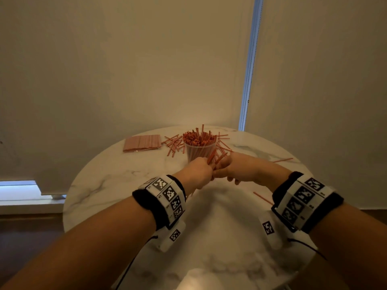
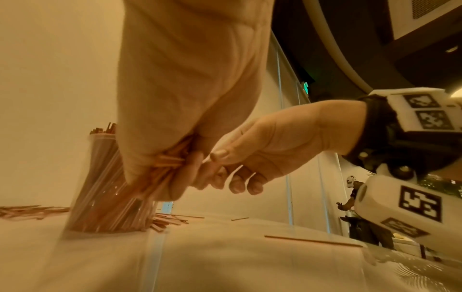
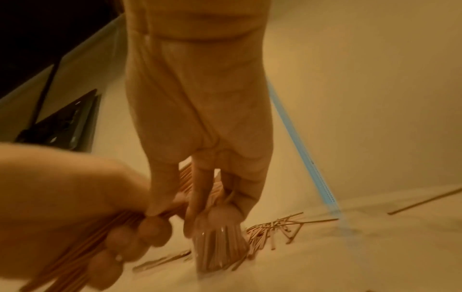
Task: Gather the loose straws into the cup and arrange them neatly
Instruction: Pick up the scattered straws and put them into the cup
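A clear plastic cup [image 1: 196, 152] packed with upright red-and-white straws stands at the far middle of the round marble table [image 1: 125, 174]. Just in front of the cup, my left hand [image 1: 199, 170] grips a bundle of straws [image 1: 212, 156] with curled fingers. My right hand [image 1: 232, 168] meets it from the right, thumb and fingers pinching the same bundle [image 2: 167, 162]. In the right wrist view the bundle [image 3: 112, 227] runs through the left hand [image 3: 75, 207], with the cup [image 3: 220, 247] beyond it. Loose straws [image 1: 173, 143] lie scattered on both sides of the cup.
A flat sealed packet of straws [image 1: 142, 143] lies left of the cup. Single straws lie at the right edge [image 1: 282, 160] and near my right wrist [image 1: 262, 198]. A wall and blind stand close behind the table.
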Tool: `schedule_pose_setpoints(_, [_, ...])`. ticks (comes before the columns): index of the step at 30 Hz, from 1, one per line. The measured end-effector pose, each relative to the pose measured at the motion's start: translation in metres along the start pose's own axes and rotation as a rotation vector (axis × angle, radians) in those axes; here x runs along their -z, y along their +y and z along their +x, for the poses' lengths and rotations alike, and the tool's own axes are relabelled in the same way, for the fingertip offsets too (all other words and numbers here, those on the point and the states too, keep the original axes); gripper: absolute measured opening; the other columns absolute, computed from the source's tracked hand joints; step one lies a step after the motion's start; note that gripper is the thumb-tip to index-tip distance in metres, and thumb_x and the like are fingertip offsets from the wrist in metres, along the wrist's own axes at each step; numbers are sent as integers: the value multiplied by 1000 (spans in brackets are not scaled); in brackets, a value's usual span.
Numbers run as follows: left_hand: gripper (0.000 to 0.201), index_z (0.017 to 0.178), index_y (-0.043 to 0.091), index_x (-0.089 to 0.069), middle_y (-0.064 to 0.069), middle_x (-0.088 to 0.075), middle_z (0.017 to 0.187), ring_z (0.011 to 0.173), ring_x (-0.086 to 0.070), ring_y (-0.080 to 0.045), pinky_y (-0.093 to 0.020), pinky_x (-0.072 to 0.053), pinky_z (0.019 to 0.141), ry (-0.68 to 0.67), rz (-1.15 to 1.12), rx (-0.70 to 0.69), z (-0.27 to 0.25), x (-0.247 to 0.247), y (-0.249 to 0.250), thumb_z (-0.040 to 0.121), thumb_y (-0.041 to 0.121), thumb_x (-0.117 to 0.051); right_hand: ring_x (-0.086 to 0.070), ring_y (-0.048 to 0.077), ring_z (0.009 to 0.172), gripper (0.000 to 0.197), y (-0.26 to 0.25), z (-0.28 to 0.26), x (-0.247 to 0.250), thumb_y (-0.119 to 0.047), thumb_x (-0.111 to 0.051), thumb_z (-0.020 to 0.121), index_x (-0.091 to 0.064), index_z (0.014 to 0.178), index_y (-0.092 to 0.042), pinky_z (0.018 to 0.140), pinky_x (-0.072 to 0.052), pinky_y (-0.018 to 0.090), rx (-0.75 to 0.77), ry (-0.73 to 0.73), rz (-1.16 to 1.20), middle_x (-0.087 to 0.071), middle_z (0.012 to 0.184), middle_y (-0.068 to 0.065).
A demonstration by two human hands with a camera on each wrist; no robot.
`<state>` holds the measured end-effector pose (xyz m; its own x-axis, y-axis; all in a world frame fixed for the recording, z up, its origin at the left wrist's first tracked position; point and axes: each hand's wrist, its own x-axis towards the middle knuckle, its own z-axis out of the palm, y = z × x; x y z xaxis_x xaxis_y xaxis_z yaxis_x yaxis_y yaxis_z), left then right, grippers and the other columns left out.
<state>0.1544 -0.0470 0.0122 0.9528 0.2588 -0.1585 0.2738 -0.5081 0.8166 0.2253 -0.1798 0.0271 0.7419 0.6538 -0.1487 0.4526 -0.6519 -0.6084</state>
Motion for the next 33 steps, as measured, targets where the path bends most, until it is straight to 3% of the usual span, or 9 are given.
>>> schedule_pose_setpoints(3, [29, 123, 5, -59, -16, -58, 103, 72, -50, -20, -27, -40, 56, 35, 17, 34, 5, 6, -6, 108, 21, -40, -66, 13, 80, 17, 12, -6, 16, -40, -70, 90, -72, 94, -24, 63, -53, 23, -135, -3, -93, -71, 93, -2])
schedule_pose_setpoints(6, [23, 107, 7, -58, -10, -50, 90, 64, -42, -16, -27, -39, 55, 14, -78, 65, 8, 12, -13, 107, 14, -36, -65, 16, 70, 26, 25, -12, 28, -35, -75, 87, -71, 92, -10, 68, -58, 26, -357, -14, -376, -71, 85, 4])
schedule_pose_setpoints(9, [22, 94, 9, -54, -6, -50, 76, 59, -44, -14, -27, -42, 54, -40, -199, 78, 7, 13, -14, 104, 5, -34, -66, 20, 77, 31, 32, -20, 27, -32, -77, 85, -73, 100, -5, 87, -58, 34, -505, -138, -551, -72, 87, 5])
schedule_pose_setpoints(14, [19, 94, 10, -52, -1, -45, 70, 55, -36, -10, -24, -34, 50, -157, -245, 21, 6, 11, -6, 106, 11, -37, -72, 26, 98, 26, 23, -18, 18, -14, -74, 88, -71, 109, 2, 94, -56, 38, -474, -176, -594, -74, 99, 11])
schedule_pose_setpoints(18, [23, 100, 10, -51, 2, -41, 69, 50, -31, -7, -19, -28, 42, -151, -302, -34, 6, 15, 2, 109, 26, -38, -63, 21, 75, 11, 18, -15, 11, -13, -67, 89, -63, 96, -5, 89, -57, 34, -432, -220, -716, -61, 77, 6])
schedule_pose_setpoints(21, [32, 91, 15, -51, 8, -45, 62, 46, -35, -5, -19, -32, 41, -117, -369, -120, 8, 24, 5, 110, 36, -36, -67, 20, 69, 15, 19, -9, 21, -19, -64, 91, -68, 89, -4, 79, -61, 31, -376, -166, -517, -71, 80, 7])
schedule_pose_setpoints(25, [31, 95, 11, -54, -1, -67, 69, 55, -64, -13, -25, -54, 53, 61, -480, -260, 15, 37, 17, 110, 31, -37, -68, 5, 61, 9, -1, 2, 56, -25, -67, 90, -71, 89, -16, 50, -51, 18, -86, 227, -57, -75, 74, -3])
schedule_pose_setpoints(29, [32, 105, 5, -57, -14, -77, 90, 71, -75, -24, -30, -61, 61, 157, -585, -316, 30, 47, 35, 111, 29, -37, -67, 8, 63, 9, -36, 18, 74, -23, -68, 89, -72, 89, -15, 58, -53, 28, 184, 504, 395, -76, 80, -4])
schedule_pose_setpoints(33, [38, 101, 12, -61, 6, -58, 60, 44, -48, -5, -21, -39, 44, 90, -496, -370, 47, 60, 45, 110, 40, -36, -68, 9, 74, 13, -63, 51, 74, -20, -67, 90, -68, 102, -15, 65, -57, 29, 273, 627, 431, -73, 92, -1])
